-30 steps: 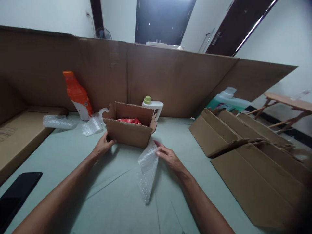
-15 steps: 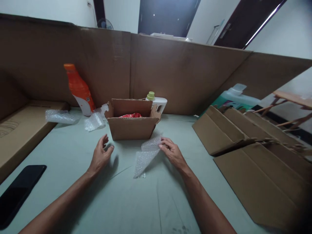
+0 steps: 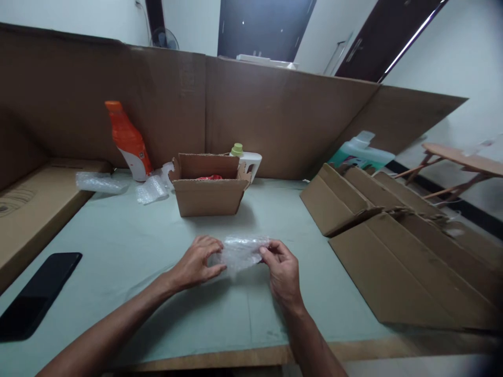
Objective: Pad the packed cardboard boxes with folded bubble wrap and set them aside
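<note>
bubble wrap (image 3: 240, 251): clear, glossy plastic film
box (image 3: 208, 196): matt brown corrugated cardboard
table (image 3: 118, 246): smooth, matt pale green
phone (image 3: 37, 293): glossy black

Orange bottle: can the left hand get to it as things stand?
Probably yes. The orange bottle stands upright at the far left against the cardboard wall, with bare table between. But the left hand is pinching the bubble wrap along with the right hand, so it must let go first.

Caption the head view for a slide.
Both hands, left hand and right hand, grip a bubble wrap piece before an open cardboard box.
</note>
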### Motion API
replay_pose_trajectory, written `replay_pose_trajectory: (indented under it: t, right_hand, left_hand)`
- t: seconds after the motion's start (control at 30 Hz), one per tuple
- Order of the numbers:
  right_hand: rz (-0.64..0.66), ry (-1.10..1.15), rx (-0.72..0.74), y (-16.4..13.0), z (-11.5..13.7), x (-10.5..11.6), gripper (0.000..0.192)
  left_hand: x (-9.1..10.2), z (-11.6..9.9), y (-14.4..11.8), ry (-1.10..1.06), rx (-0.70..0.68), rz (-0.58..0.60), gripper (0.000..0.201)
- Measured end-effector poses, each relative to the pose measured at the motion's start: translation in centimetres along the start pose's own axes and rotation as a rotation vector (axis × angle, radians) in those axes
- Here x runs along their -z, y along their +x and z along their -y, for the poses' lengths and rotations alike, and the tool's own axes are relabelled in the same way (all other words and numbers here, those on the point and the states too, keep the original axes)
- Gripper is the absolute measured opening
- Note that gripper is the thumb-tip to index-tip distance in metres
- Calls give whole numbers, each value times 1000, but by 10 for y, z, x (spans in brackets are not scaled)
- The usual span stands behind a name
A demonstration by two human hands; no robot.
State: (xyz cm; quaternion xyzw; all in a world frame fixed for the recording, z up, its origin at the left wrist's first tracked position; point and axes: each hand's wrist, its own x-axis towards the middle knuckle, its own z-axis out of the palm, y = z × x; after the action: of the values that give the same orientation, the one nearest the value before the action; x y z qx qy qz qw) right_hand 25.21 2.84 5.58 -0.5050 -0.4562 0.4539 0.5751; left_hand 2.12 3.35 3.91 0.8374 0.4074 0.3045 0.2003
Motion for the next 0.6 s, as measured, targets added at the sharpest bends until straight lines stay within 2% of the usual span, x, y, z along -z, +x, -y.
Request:
replay_pose_trajectory:
  t: [0.1,0.13,0.23,0.33,0.4,0.47,0.6]
  right_hand:
    - [-162,111,-76,-27,-14,10,32]
    - [-174,118,-130,-37,-18,15,35]
    - [-60,45,-365,-68,-25,43,49]
    - [62,-118,-489,-89,-23,77,61]
    - [54,-238,-452,-91,-16,95,57]
    - [21,-355,-366,-80,-11,106,49]
    - [51,-751,-37,-24,-15,100,35]
  left_hand:
    - [21,-4,-10,317,-75,-21,3]
    - [28,-6,-15,427,-96,-20,12]
    - [43,-16,-40,629,-130,62,25]
    - [48,-18,-71,569,-138,190,4]
    - [48,-12,-90,524,-100,207,19]
    - [49,-1,-102,560,-5,170,26]
    - [50,20,-105,691,332,144,31]
